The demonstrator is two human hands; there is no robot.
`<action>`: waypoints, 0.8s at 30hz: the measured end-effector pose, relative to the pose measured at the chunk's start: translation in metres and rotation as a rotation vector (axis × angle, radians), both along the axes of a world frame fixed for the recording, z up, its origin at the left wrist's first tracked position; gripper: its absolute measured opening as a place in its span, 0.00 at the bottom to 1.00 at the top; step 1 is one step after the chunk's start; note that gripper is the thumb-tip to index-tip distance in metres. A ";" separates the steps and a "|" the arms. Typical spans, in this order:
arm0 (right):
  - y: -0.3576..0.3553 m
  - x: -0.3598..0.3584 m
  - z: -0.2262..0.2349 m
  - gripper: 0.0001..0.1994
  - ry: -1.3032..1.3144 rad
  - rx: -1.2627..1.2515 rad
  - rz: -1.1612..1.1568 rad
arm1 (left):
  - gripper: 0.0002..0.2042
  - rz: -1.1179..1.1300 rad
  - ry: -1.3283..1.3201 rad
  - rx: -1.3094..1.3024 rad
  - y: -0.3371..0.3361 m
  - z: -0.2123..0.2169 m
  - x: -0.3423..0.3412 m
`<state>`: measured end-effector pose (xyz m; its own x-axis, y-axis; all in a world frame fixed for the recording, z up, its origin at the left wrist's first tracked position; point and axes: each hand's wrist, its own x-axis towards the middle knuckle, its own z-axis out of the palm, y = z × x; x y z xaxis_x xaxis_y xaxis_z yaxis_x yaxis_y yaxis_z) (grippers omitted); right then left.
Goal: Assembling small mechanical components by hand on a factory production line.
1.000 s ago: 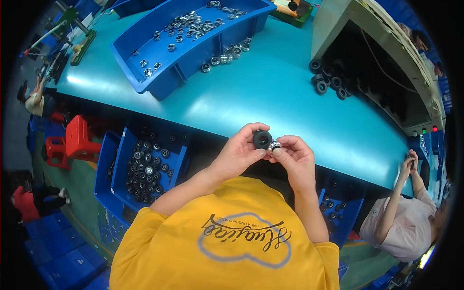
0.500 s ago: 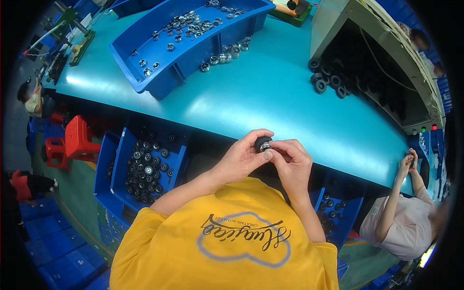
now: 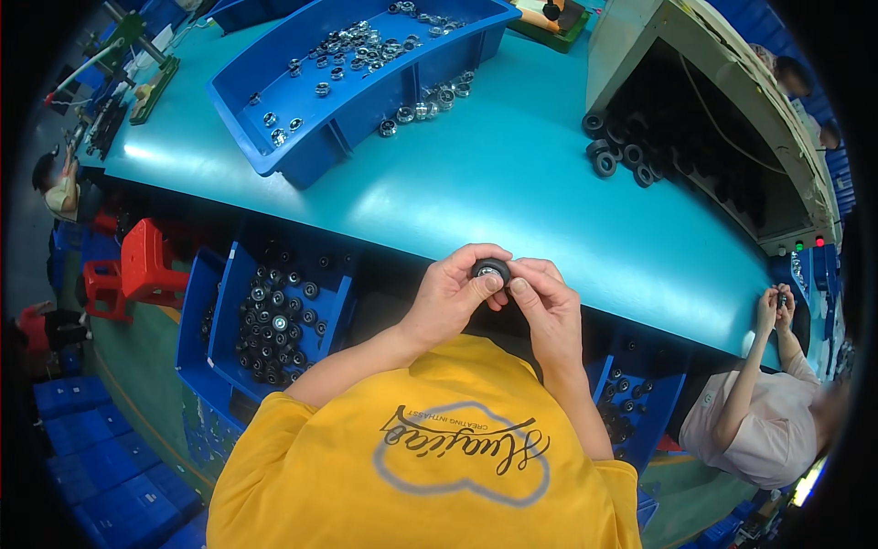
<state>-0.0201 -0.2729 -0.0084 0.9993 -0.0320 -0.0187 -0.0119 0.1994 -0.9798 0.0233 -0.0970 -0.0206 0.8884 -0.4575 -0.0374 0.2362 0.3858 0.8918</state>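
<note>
Between my hands, just in front of the table's near edge, is a small wheel (image 3: 491, 267), a black rubber tyre with a shiny chrome hub inside it. My left hand (image 3: 448, 295) is closed on it, thumb across the hub's lower face and fingers behind. The right hand (image 3: 554, 316) grips its right side with thumb and bent fingers; the fingertips behind the wheel are partly hidden. On the table, a blue bin (image 3: 320, 114) holds many loose chrome hubs (image 3: 361, 46). More hubs (image 3: 428, 108) lie along its near side.
Black tyres (image 3: 615, 154) spill from a pale box-like housing (image 3: 631, 55) at the far right. Below the table, a blue bin (image 3: 229, 352) of wheels stands left and another (image 3: 640, 403) right. Red stools (image 3: 151, 265) stand left. A co-worker (image 3: 759, 412) sits at the right.
The wheel has turned so the hub now faces up within the tyre, where before its chrome side stuck out below. My left thumb has shifted onto it; the right hand has moved slightly.
</note>
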 end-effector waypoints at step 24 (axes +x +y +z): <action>-0.013 -0.002 -0.003 0.12 0.139 0.197 -0.136 | 0.20 -0.172 -0.077 0.101 -0.018 0.010 0.012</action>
